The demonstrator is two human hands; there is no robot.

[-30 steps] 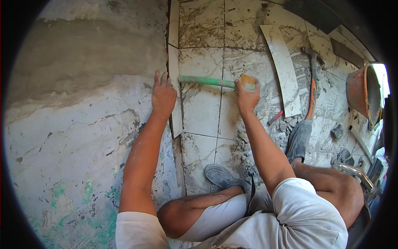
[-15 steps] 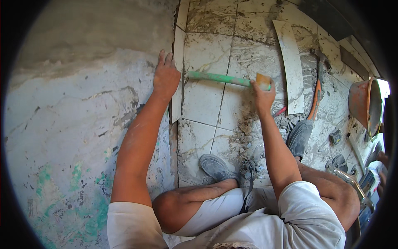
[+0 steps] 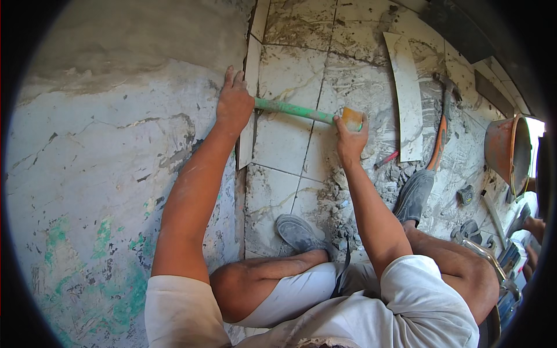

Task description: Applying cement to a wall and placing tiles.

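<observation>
My right hand is closed around a mallet with a long green handle, gripping it close to its yellowish block head. The handle points left, and its far end meets the upright white tile strip along the foot of the wall, right beside my left hand. Whether it touches the strip or stops just short, I cannot tell. My left hand lies over the strip's top edge and the wall, fingers stretched out and holding nothing.
The worn wall stands at left. On the dusty tiled floor lie a loose white strip, an orange-handled hammer, a red-handled tool, rubble and a tape measure. An orange bucket and another person's limbs are at right.
My right hand has moved left with the mallet, bringing the handle's end up against the strip beside my left hand. The left hand stays in about the same place.
</observation>
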